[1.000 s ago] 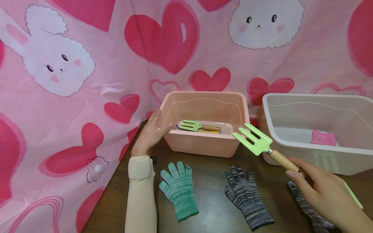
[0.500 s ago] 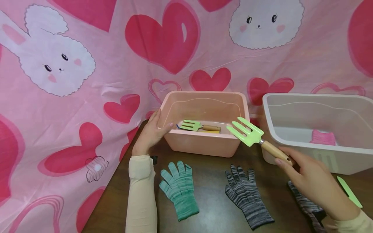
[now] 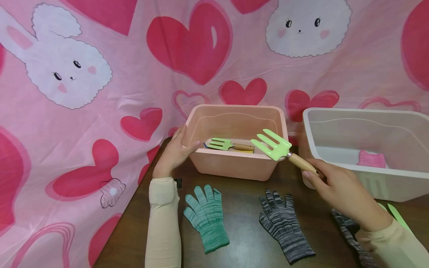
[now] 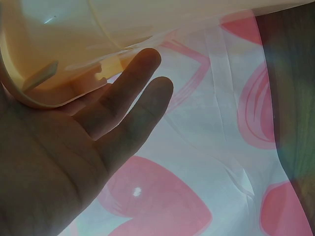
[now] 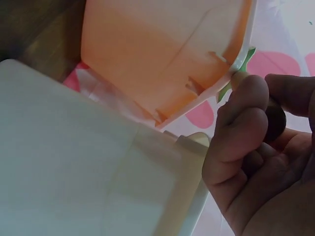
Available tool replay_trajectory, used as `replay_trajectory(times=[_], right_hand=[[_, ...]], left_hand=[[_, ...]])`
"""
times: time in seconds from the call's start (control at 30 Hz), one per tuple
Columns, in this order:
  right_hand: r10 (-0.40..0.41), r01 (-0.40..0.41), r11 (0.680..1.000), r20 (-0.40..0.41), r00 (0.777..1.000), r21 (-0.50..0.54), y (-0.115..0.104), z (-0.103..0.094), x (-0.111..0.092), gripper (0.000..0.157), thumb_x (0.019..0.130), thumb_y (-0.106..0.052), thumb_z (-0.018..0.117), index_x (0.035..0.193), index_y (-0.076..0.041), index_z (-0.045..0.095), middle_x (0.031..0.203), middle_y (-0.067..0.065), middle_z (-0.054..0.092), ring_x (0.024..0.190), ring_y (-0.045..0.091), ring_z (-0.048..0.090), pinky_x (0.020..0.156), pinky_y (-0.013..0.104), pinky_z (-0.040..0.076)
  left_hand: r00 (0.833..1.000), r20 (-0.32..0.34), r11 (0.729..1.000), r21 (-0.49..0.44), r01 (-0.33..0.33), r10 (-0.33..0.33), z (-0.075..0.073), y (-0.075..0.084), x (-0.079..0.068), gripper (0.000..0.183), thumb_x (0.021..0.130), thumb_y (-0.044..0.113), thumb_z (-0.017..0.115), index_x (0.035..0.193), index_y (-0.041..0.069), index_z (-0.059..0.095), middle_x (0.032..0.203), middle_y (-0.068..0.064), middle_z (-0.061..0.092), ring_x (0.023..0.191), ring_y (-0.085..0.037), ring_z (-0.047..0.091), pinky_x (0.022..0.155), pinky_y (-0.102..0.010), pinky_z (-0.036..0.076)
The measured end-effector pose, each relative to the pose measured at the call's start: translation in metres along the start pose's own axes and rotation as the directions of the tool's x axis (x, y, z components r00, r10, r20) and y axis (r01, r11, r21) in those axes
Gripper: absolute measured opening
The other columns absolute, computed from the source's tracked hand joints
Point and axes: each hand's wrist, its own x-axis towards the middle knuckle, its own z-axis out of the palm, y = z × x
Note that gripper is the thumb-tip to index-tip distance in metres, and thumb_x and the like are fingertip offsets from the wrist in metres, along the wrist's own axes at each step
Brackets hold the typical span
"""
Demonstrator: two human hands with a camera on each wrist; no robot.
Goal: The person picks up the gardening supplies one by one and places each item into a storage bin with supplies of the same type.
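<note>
In the head view, my right hand (image 3: 345,193) grips the wooden handle of a green garden hand fork (image 3: 275,147). Its tines overlap the front right rim of the pink plastic bin (image 3: 231,167). From the right wrist, curled fingers (image 5: 241,123) are seen around the handle, the fork head mostly behind the bin's rim. My left hand (image 3: 172,154) rests against the bin's left front corner, thumb at the front rim. Two of its fingers (image 4: 133,108) extend fairly straight outside the bin in the left wrist view. A second hand fork (image 3: 242,147) lies inside, over something yellow.
A grey-white bin (image 3: 395,182) with a pink cloth item (image 3: 372,159) stands at the right. Nearby lie a green glove (image 3: 207,219), a grey striped glove (image 3: 285,227) and another dark glove (image 3: 350,230), partly under my right arm. Green tool parts (image 3: 399,216) show beside that arm.
My right hand has moved left and slightly up with the hand fork, bringing its tines over the pink bin's rim. The left hand has stayed at the bin's corner.
</note>
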Motion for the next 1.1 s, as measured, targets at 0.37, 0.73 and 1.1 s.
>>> replay_trajectory(times=[0.37,0.73,1.1], right_hand=[[-0.070,0.069,0.997,-0.033,0.997,-0.016,-0.003,-0.003,0.013,0.015,0.098,-0.018,0.068,0.108,-0.009,0.063,0.063,-0.007,0.040,0.060,0.018,0.046,0.054,0.035,0.037],[-0.056,0.056,0.998,-0.019,0.998,-0.011,-0.011,0.002,0.027,0.014,0.097,-0.016,0.067,0.104,-0.008,0.059,0.066,-0.004,0.043,0.061,0.019,0.048,0.055,0.038,0.040],[-0.080,0.081,0.996,0.022,0.997,-0.030,-0.023,0.012,0.053,0.021,0.097,-0.015,0.067,0.108,0.000,0.056,0.069,0.001,0.048,0.059,0.021,0.048,0.054,0.041,0.042]], left_hand=[[1.000,0.000,1.000,0.002,0.008,-0.008,-0.001,0.002,0.001,0.099,0.091,0.056,0.064,0.164,0.015,0.012,0.166,-0.009,0.017,0.146,-0.035,0.026,0.114,-0.060,0.026],[1.000,0.004,1.000,-0.003,0.012,-0.012,-0.002,0.000,-0.001,0.102,0.089,0.062,0.063,0.164,0.016,0.010,0.166,-0.009,0.017,0.146,-0.035,0.026,0.115,-0.060,0.027],[1.000,-0.003,1.000,-0.002,-0.010,0.010,-0.002,0.000,0.000,0.095,0.092,0.052,0.064,0.164,0.015,0.013,0.166,-0.009,0.017,0.147,-0.034,0.025,0.116,-0.059,0.025]])
